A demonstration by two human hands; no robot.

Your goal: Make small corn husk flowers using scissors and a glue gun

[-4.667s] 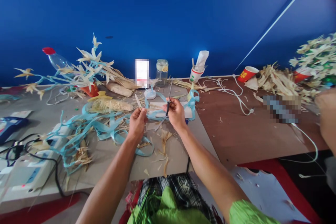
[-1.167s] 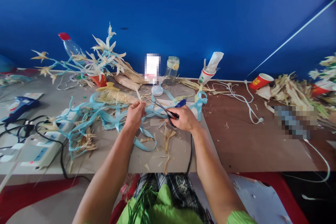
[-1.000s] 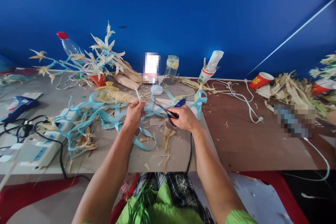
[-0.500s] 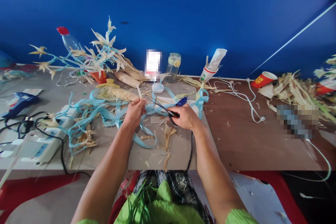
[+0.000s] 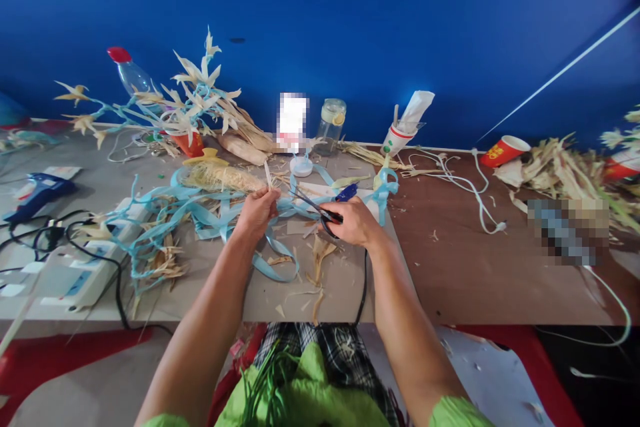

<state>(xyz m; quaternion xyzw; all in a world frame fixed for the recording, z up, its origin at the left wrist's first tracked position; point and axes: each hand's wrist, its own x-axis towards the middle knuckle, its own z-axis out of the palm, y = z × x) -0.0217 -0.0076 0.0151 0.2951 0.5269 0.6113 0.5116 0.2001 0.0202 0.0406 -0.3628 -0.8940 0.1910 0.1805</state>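
Over the desk (image 5: pixel 345 287), the person's left hand (image 5: pixel 260 210) pinches a pale strip (image 5: pixel 269 177), its tip sticking up above the grip and its lower end hidden. The right hand (image 5: pixel 356 223) grips scissors (image 5: pixel 331 217) by the handles, the blades pointing toward the left hand but apart from the strip. From here the strip looks light, dry and thin, likely to split if bent sharply; a gentle pinch down low suits it. The scissors seem stiff, best held by their loops.
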